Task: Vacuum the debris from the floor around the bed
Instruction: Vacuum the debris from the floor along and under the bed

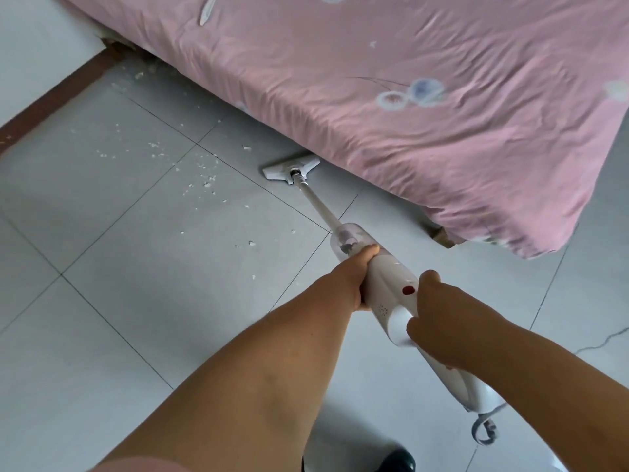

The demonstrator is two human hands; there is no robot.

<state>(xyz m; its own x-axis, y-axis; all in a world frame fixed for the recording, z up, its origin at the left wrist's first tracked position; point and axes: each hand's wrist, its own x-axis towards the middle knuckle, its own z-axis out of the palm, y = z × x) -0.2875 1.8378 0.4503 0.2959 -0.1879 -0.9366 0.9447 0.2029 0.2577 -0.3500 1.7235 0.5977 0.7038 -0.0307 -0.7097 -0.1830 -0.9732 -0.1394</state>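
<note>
A white stick vacuum (384, 281) slants from my hands down to the floor. Its flat white head (289, 169) lies on the grey tiles right at the bed's lower edge, partly under the pink sheet. My left hand (354, 277) grips the vacuum body just behind the clear dust cup. My right hand (439, 321) grips the handle behind the red button (408, 290). White crumb debris (204, 178) is scattered over the tiles to the left of the head, with more debris (139, 75) near the wall corner.
The bed with its pink flowered sheet (425, 107) fills the upper right and overhangs the floor. A brown skirting board (54, 100) runs along the left wall. The vacuum's cord (483, 427) curls on the floor at lower right. A dark shoe (398, 461) shows at the bottom.
</note>
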